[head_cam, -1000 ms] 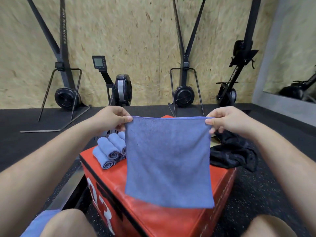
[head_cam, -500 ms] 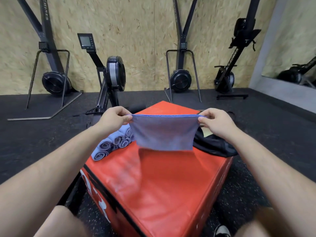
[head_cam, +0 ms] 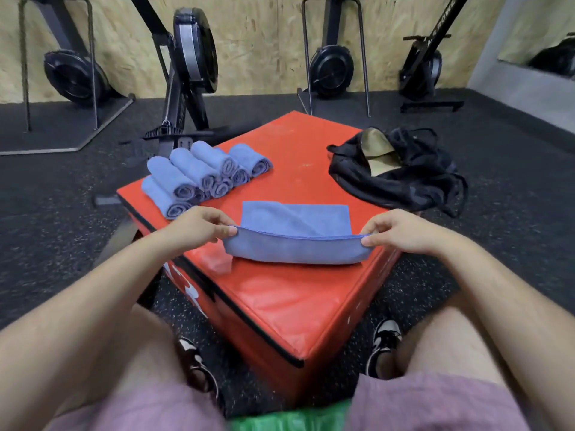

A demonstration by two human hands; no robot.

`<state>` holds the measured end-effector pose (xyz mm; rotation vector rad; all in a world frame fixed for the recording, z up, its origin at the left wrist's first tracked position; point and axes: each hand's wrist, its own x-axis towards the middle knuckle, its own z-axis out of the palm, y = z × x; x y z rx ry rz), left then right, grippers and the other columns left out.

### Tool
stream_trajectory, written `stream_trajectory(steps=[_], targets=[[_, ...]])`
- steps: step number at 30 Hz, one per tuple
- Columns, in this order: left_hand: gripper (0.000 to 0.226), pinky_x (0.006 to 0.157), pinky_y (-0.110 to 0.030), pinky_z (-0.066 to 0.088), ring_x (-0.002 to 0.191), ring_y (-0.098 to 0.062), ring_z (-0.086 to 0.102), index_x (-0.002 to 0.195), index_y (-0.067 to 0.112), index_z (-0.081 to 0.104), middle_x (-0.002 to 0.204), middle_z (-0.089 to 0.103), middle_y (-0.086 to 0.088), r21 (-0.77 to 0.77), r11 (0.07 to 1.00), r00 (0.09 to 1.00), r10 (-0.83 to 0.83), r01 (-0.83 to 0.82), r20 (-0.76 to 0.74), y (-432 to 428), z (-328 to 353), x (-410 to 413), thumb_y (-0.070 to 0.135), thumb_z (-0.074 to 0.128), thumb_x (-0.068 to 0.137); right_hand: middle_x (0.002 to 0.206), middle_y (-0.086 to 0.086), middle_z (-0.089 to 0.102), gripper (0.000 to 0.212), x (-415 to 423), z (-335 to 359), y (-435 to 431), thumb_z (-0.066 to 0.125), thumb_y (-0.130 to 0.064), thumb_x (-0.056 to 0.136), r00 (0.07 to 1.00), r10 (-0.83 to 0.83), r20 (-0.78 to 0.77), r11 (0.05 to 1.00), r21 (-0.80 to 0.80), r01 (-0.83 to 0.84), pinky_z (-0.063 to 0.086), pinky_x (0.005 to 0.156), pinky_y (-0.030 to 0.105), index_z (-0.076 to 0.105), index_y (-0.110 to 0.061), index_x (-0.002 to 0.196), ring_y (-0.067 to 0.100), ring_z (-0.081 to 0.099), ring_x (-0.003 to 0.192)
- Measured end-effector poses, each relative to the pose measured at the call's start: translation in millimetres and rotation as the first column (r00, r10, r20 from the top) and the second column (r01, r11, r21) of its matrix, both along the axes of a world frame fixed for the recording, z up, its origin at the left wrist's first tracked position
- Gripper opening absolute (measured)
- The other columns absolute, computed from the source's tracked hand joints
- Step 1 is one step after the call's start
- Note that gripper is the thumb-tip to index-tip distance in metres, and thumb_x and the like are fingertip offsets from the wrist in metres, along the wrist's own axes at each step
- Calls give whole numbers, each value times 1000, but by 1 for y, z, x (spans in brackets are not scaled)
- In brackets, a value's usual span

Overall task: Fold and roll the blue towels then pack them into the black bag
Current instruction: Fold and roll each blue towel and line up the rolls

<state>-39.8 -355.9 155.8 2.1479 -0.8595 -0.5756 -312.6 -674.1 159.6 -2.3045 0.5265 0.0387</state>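
Pinches a flat blue microfibre towel (head_cam: pixel 295 247) by its two near corners: left hand (head_cam: pixel 199 227) on the left corner, right hand (head_cam: pixel 401 231) on the right, each grip closed on the cloth between thumb and curled fingers; holds that near edge just off the surface, far half lying flat on top of a red vinyl-covered padded box (head_cam: pixel 280 300); layer count under the raised hem not to be told. Beyond, at the box's far left corner, a heap of rolled blue towels (head_cam: pixel 199 175), lower rolls mostly covered, number unclear; at the far right, well apart from them, a crumpled black mesh bag (head_cam: pixel 404 185), mouth open on something tan, contents otherwise hidden; behind, black rowing machines (head_cam: pixel 193 51), cut off at the top edge; white lettering on the box's left side partly hidden by the left forearm, unreadable.
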Motion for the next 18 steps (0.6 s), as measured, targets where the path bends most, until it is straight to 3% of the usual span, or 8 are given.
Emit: stream_trajectory(steps=[4,9,12,18], targets=[[6,72,-27,52,76,-11,61,89,11,75,82,70,-2,-57,997,998,49,-50,-29,-8,-4,0,17,76,88,81,1,76,5,9,-4,-3,77,-11,86,996,-58,66,998,18,57,47,67,16,75,-14,89,2,64,67],[9,77,-33,54,75,-12,60,87,11,72,79,67,1,-87,987,990,133,-136,-34,-36,-13,23,19,76,88,74,-1,73,5,41,-15,-21,76,-13,86,976,-169,137,985,-18,173,53,72,35,73,-17,85,7,60,64],[11,79,-34,53,75,-12,59,85,12,71,80,67,1,-73,986,988,149,-153,-47,-54,-23,40,21,75,87,71,-3,72,6,61,-24,-33,75,-16,84,969,-198,147,978,-35,205,55,77,39,72,-19,80,9,61,64],[11,64,-28,40,70,-15,51,81,15,61,77,61,2,-40,981,981,189,-190,-31,-94,-46,58,15,63,91,79,1,69,7,98,-47,-47,69,-18,87,957,-270,106,960,-48,276,47,68,30,67,-21,81,12,57,68]])
